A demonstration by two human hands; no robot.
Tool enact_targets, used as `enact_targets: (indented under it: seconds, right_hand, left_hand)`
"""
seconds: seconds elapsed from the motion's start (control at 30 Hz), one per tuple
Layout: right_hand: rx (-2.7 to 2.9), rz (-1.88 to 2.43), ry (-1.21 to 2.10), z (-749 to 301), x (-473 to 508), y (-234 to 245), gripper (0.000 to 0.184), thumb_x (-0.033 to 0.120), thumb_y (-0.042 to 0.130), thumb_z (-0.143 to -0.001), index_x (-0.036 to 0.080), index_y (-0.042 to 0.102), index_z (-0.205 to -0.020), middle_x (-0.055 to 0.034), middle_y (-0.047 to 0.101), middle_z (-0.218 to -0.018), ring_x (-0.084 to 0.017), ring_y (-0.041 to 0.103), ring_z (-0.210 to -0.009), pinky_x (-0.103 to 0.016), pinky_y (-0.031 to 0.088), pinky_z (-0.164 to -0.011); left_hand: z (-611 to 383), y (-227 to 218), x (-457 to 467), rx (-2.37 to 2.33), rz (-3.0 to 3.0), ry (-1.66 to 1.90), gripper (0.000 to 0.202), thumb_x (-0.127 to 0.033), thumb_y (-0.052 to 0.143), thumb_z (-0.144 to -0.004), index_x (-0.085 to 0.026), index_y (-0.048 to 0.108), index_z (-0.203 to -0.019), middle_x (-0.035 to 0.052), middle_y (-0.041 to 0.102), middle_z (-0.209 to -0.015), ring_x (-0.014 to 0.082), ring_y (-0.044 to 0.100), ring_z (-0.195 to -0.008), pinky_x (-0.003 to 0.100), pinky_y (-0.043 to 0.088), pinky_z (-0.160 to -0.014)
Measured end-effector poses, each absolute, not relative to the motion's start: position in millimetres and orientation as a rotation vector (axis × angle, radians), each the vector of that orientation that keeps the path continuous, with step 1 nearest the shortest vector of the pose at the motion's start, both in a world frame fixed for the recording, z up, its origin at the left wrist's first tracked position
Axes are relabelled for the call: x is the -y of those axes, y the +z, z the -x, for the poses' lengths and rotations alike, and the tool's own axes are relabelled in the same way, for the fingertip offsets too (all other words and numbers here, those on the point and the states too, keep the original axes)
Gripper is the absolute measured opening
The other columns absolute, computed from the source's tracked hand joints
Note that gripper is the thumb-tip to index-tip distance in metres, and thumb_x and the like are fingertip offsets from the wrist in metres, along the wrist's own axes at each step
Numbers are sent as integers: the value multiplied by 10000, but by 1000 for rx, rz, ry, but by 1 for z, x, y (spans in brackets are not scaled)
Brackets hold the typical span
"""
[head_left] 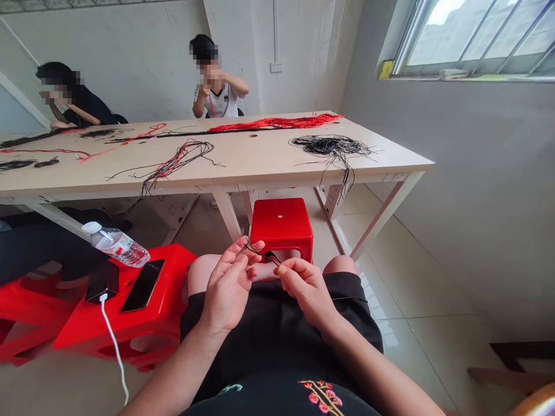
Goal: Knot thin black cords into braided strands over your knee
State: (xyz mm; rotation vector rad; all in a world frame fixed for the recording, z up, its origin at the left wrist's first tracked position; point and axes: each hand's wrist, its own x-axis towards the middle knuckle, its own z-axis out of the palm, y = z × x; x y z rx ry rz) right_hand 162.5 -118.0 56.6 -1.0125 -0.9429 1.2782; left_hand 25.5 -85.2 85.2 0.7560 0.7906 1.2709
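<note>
Above my lap, a thin black cord (270, 256) with a loop or knot in it stretches between my two hands. My left hand (229, 283), palm turned up, has the cord's far end at its thumb and fingertips. The thumb and forefinger of my right hand (303, 286) pinch the near end. Its exact shape is too small to make out. On the table ahead lie a tangled bundle of black cords (328, 145), some hanging over the edge, and a mixed bundle of red and black cords (177, 160).
A long table (255, 164) stands before me, with a long red cord hank (277, 122) and two people behind it. A red stool (281, 222) is under its edge. To my left, another red stool (169, 289) bears a water bottle (119, 245), a phone (143, 286) and a black box (103, 281).
</note>
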Motion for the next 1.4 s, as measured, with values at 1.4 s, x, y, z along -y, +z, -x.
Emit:
enact_targets:
  seconds: [1.4]
  right_hand:
    - [966,928,1411,-153,117,44,213,332,645,-718,179,586,-852,37,567,-606,-62,434,-475,-195,292,-409]
  left_hand:
    - [-37,70,89,-816,-821,1197,77,-261,710,-723,-186,727,-720,44,712,-948,154,615,-934,219,491,-713]
